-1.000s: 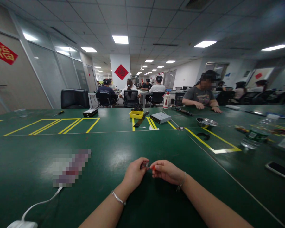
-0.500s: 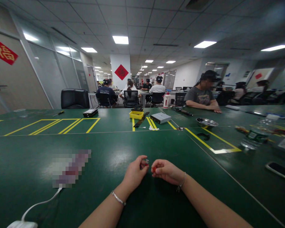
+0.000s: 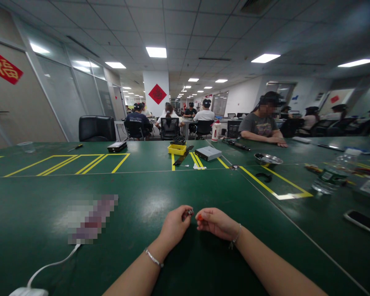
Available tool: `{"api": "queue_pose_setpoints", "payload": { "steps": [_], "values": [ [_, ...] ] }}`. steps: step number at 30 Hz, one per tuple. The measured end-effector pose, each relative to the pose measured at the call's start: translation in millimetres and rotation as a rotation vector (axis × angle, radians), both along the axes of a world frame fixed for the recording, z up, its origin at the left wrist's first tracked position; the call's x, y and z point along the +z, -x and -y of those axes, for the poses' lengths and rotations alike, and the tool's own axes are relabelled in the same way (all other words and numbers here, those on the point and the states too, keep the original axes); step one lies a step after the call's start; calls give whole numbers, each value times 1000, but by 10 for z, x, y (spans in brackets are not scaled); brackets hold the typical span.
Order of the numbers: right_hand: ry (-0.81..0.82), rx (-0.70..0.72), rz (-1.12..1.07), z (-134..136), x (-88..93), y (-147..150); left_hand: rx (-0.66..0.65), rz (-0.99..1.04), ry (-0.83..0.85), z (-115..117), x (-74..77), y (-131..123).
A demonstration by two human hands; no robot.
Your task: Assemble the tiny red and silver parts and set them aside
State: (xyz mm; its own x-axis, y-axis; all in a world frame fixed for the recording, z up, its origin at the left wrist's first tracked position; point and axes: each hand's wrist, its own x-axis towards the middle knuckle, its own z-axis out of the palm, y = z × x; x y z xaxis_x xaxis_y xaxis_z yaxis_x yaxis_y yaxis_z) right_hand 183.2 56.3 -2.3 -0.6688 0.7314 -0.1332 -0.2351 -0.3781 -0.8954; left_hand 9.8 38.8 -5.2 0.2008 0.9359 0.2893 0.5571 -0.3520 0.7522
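Observation:
Just above the green table (image 3: pixel 135 230), my left hand (image 3: pixel 176 224) pinches a small silvery metal piece (image 3: pixel 190 212) between thumb and fingers. A narrow gap to its right, my right hand (image 3: pixel 217 224) is closed on a small orange-red piece (image 3: pixel 200 217). Both pieces are mostly covered by the fingers, and their exact kind is too small to make out. The fingertips of the two hands face each other without visibly touching. A bracelet circles each wrist.
A blurred-out device with a white cable (image 3: pixel 54 263) lies left. Farther back are a yellow tray (image 3: pixel 176 149), a grey box (image 3: pixel 208 153) and a metal bowl (image 3: pixel 268 159). At right stand a water bottle (image 3: pixel 336 172) and a phone (image 3: pixel 365 223). A person (image 3: pixel 262 123) sits across the table.
My left hand has lowered slightly and turned, tilting the silvery piece. The fingers of my right hand have shifted a little around the orange-red piece.

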Motion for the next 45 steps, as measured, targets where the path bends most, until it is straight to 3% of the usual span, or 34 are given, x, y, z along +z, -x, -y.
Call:
{"api": "queue_pose_setpoints", "payload": {
  "steps": [36,45],
  "values": [
    [-30,11,-36,13,14,-15,-85,-82,-5,59,103,-26],
    [12,-5,-47,-1,5,-13,-41,-62,-20,38,37,-23]
  ]
}}
